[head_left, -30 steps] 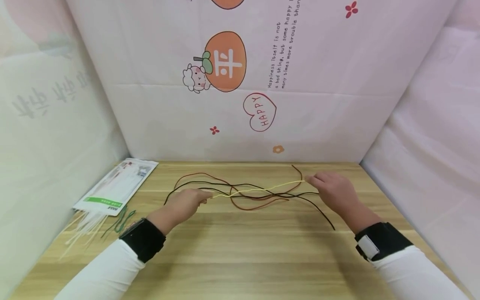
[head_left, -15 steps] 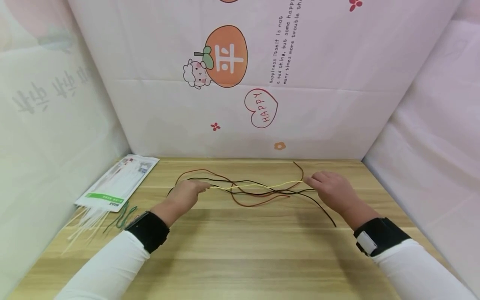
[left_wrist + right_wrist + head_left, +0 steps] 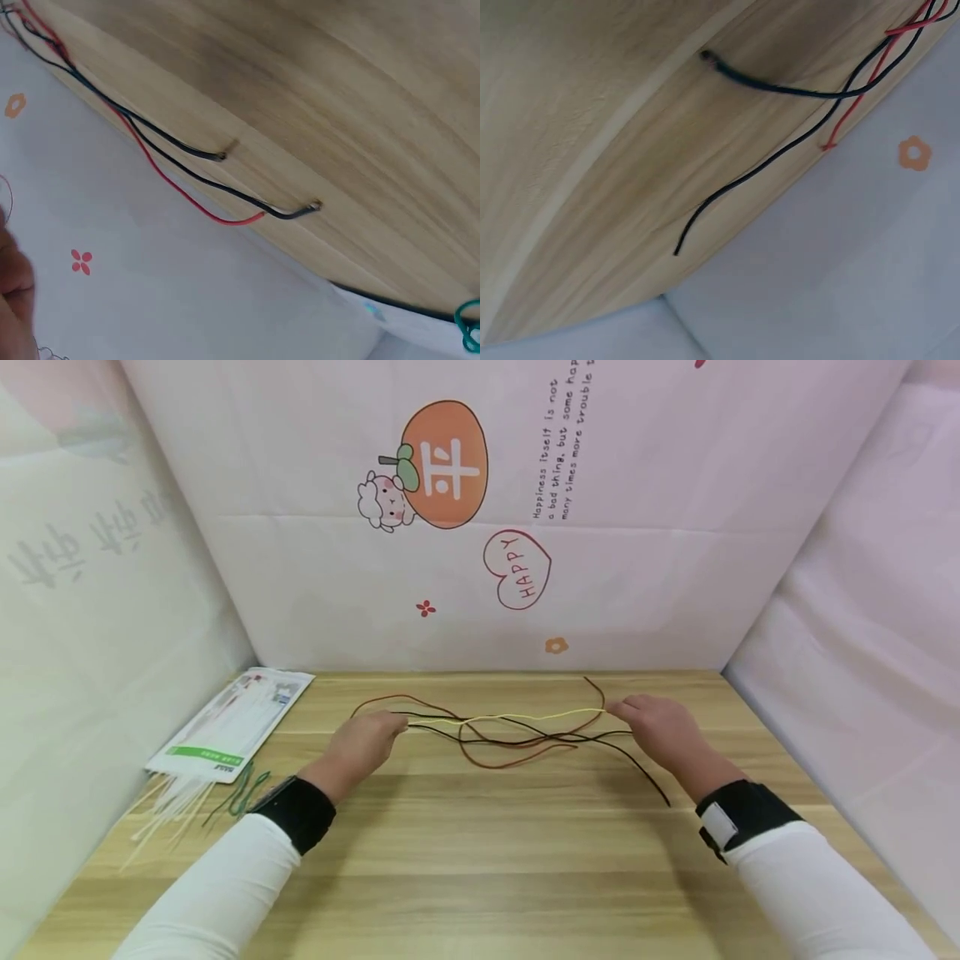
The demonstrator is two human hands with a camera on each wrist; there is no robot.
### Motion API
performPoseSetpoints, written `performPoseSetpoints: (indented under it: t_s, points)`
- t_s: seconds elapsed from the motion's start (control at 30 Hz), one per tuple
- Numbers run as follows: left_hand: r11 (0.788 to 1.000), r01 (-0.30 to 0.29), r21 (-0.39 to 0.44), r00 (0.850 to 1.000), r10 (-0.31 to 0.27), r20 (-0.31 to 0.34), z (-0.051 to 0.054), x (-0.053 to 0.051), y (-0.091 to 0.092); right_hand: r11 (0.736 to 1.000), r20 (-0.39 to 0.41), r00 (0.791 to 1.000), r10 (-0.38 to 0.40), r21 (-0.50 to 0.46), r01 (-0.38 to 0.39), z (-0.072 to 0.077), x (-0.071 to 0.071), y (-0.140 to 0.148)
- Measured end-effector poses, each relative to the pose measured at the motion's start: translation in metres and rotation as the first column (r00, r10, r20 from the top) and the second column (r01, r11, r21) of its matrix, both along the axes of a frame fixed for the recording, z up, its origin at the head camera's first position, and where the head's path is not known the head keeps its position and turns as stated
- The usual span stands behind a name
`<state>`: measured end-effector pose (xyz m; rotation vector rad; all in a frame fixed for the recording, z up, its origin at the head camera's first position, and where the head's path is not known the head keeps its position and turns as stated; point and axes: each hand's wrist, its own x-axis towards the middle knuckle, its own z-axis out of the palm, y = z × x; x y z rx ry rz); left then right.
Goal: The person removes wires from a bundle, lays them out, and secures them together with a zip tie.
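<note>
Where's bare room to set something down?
Mostly the near table, between the white sleeves. A smaller patch lies between the right hand and right wall. Crowded: the far middle, with red wires, black wires and yellow wire; the left, with packet and white strips.

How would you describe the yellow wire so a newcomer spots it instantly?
Over the wooden table, find the person's left hand and right hand. The thin yellow wire runs between them, pinched by both. It is the only yellow one; its neighbours are black wires and red wires.
</note>
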<state>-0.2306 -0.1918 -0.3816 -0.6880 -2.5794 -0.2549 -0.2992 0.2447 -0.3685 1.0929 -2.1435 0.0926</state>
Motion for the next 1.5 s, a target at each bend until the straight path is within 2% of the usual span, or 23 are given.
performPoseSetpoints:
  t_s: [0.1, 0.23, 0.3, 0.33, 0.37, 0.47, 0.5, 0.53, 0.57, 0.6, 0.67, 0.7, 0.73, 0.77, 0.83, 0.93, 1.0, 1.13, 1.23, 1.3, 1.37, 1.43, 1.5]
  points:
    - [0.997, 0.045, -0.064, 0.993, -0.052, -0.106, -0.002, 0.002, -0.001, 0.999, 0.046, 0.998, -0.046, 0.011, 0.046, -0.001, 0.000, 0.002]
    - [0.998, 0.038, -0.052, 0.992, -0.044, -0.117, -0.004, 0.003, -0.003, 0.997, 0.090, 0.993, -0.073, 0.036, 0.070, -0.002, -0.001, 0.002]
    - [0.998, 0.049, -0.039, 0.988, -0.054, -0.144, -0.007, 0.001, -0.005, 0.997, 0.098, 0.992, -0.075, 0.041, 0.071, -0.002, -0.003, 0.001]
    - [0.997, 0.067, -0.042, 0.981, -0.073, -0.179, -0.008, 0.000, -0.006, 0.996, 0.101, 0.992, -0.077, 0.043, 0.072, -0.002, -0.004, 0.000]
    - [0.994, 0.089, -0.058, 0.968, -0.100, -0.231, -0.011, -0.002, -0.008, 0.996, 0.103, 0.992, -0.077, 0.045, 0.072, -0.002, -0.004, -0.001]
    - [0.983, 0.141, -0.118, 0.907, -0.176, -0.383, -0.018, -0.007, -0.013, 0.995, 0.099, 0.992, -0.084, 0.056, 0.079, -0.003, -0.004, -0.003]
    - [0.981, 0.147, -0.129, 0.895, -0.187, -0.406, -0.020, -0.008, -0.015, 0.995, 0.102, 0.991, -0.085, 0.059, 0.079, -0.004, -0.004, -0.004]
    - [0.981, 0.145, -0.127, 0.897, -0.185, -0.402, -0.022, -0.008, -0.016, 0.995, 0.107, 0.990, -0.088, 0.064, 0.081, -0.004, -0.003, -0.005]
    - [0.983, 0.136, -0.123, 0.908, -0.173, -0.381, -0.023, -0.008, -0.018, 0.994, 0.114, 0.989, -0.094, 0.069, 0.086, -0.005, -0.003, -0.006]
    - [0.986, 0.120, -0.117, 0.929, -0.153, -0.337, -0.024, -0.007, -0.019, 0.993, 0.120, 0.988, -0.100, 0.073, 0.092, -0.006, -0.002, -0.008]
    - [0.992, 0.070, -0.103, 0.975, -0.090, -0.205, -0.024, -0.006, -0.021, 0.990, 0.148, 0.981, -0.123, 0.081, 0.111, -0.007, -0.002, -0.010]
    - [0.994, 0.041, -0.098, 0.991, -0.053, -0.122, -0.023, -0.005, -0.021, 0.989, 0.167, 0.977, -0.135, 0.086, 0.122, -0.007, -0.002, -0.011]
    - [0.995, 0.015, -0.096, 0.999, -0.019, -0.043, -0.022, -0.004, -0.022, 0.986, 0.186, 0.971, -0.150, 0.095, 0.135, -0.008, -0.003, -0.012]
    - [0.995, -0.003, -0.103, 1.000, 0.004, 0.010, -0.021, -0.003, -0.022, 0.983, 0.205, 0.964, -0.168, 0.107, 0.148, -0.008, -0.004, -0.012]
    - [0.992, -0.017, -0.124, 0.996, 0.028, 0.084, -0.018, -0.005, -0.021, 0.974, 0.237, 0.948, -0.213, 0.133, 0.185, -0.010, -0.008, -0.011]
    - [0.988, -0.004, -0.157, 0.993, 0.023, 0.119, -0.012, -0.012, -0.018, 0.957, 0.275, 0.920, -0.278, 0.158, 0.242, -0.010, -0.014, -0.010]
    - [0.984, -0.018, -0.175, 0.989, 0.043, 0.140, -0.008, -0.019, -0.014, 0.947, 0.294, 0.902, -0.315, 0.160, 0.279, -0.010, -0.016, -0.010]
    - [0.977, -0.116, -0.178, 0.965, 0.153, 0.211, -0.004, -0.033, -0.007, 0.944, 0.326, 0.888, -0.323, 0.169, 0.282, -0.012, -0.019, -0.015]
    - [0.973, -0.168, -0.158, 0.959, 0.198, 0.201, -0.008, -0.042, -0.003, 0.939, 0.347, 0.878, -0.329, 0.214, 0.268, -0.017, -0.021, -0.019]
    - [0.971, -0.182, -0.156, 0.962, 0.209, 0.175, -0.011, -0.046, 0.000, 0.928, 0.363, 0.862, -0.353, 0.253, 0.273, -0.021, -0.022, -0.020]
    - [0.966, -0.200, -0.166, 0.959, 0.228, 0.169, -0.013, -0.048, 0.003, 0.916, 0.393, 0.838, -0.380, 0.289, 0.279, -0.025, -0.023, -0.022]
    - [0.956, -0.227, -0.188, 0.947, 0.262, 0.188, -0.015, -0.051, 0.007, 0.908, 0.428, 0.811, -0.398, 0.312, 0.281, -0.027, -0.023, -0.025]
    - [0.939, -0.261, -0.225, 0.927, 0.308, 0.213, -0.018, -0.053, 0.009, 0.904, 0.466, 0.786, -0.407, 0.328, 0.274, -0.029, -0.023, -0.029]
